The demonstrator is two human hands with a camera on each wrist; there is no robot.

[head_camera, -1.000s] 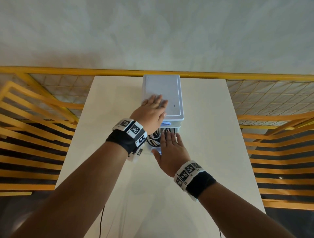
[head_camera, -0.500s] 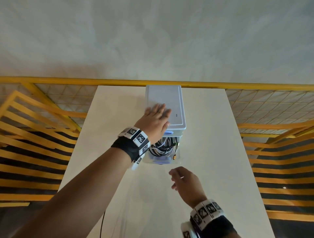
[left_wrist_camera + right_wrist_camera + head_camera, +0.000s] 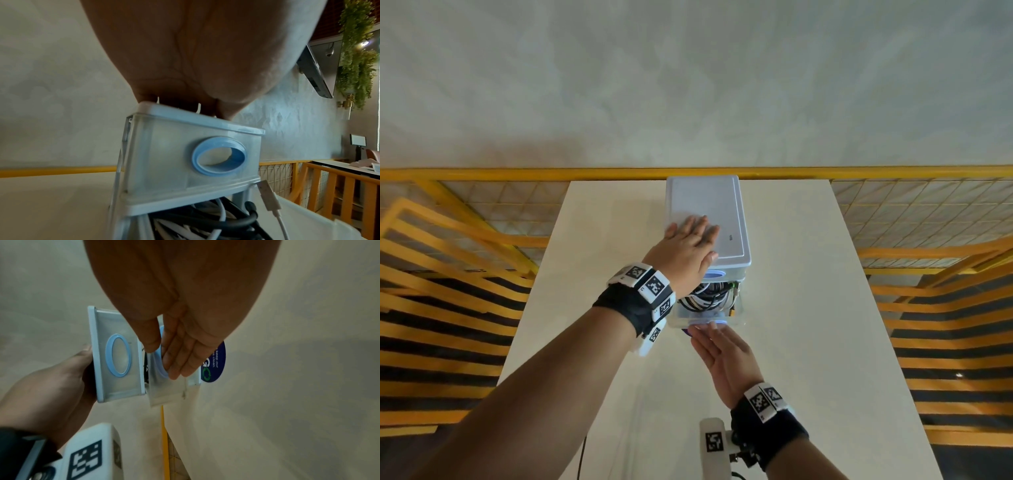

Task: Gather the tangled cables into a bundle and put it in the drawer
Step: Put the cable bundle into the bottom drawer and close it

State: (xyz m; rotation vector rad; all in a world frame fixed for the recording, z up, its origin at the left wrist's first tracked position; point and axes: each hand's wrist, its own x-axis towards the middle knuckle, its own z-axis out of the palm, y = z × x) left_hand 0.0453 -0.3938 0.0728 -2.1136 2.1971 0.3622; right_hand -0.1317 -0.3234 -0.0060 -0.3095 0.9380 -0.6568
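The left hand (image 3: 686, 255) is lying flat, fingers straight, on top of the pale blue drawer unit (image 3: 717, 212) at the table's (image 3: 808, 308) twelve o'clock edge. The right hand (image 3: 724, 354), fingers straight and together, is touching the front of the pulled-out lower drawer (image 3: 705, 317), where the cable bundle (image 3: 705, 296) is lying coiled (black and white leads). At four o'clock from the drawer in the right wrist view, a blue sticker (image 3: 214, 363) is reading "keep our … clean."
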